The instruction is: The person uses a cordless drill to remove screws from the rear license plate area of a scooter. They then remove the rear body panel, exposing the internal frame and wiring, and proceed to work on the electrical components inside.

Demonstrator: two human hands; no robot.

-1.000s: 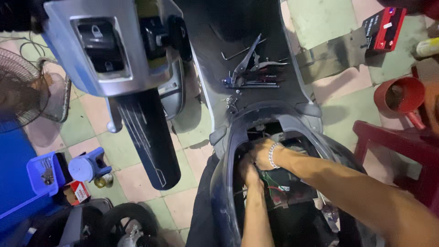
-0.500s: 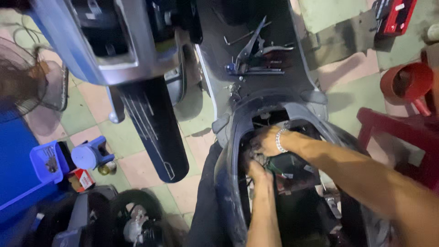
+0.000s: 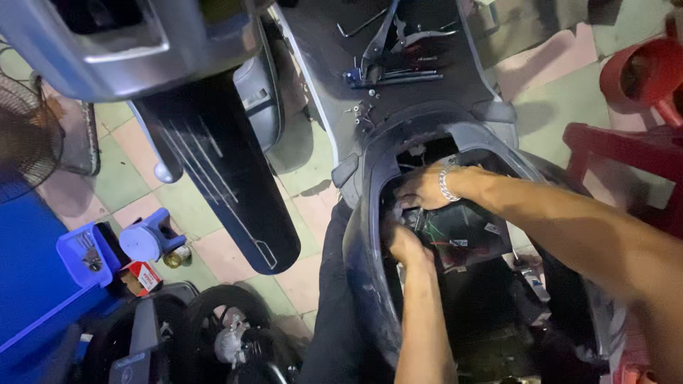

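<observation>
Reaching into the opened scooter body (image 3: 370, 235), both hands are pressed in among dark parts and wiring (image 3: 455, 231).

Since a second ago the view has been tipped down and drawn nearer, while both hands have been kept inside the scooter body at nearly the same spot, so the work there is judged unfinished. The left hand (image 3: 407, 247) is curled near the scooter body's left wall; whether anything is pinched in its grip cannot be told. The right hand (image 3: 425, 188), a bracelet at its wrist, is laid flat just above, fingers hidden. Loose tools (image 3: 388, 60) are seen on the footboard ahead of the scooter body. Deeper parts are lost in shadow.
</observation>
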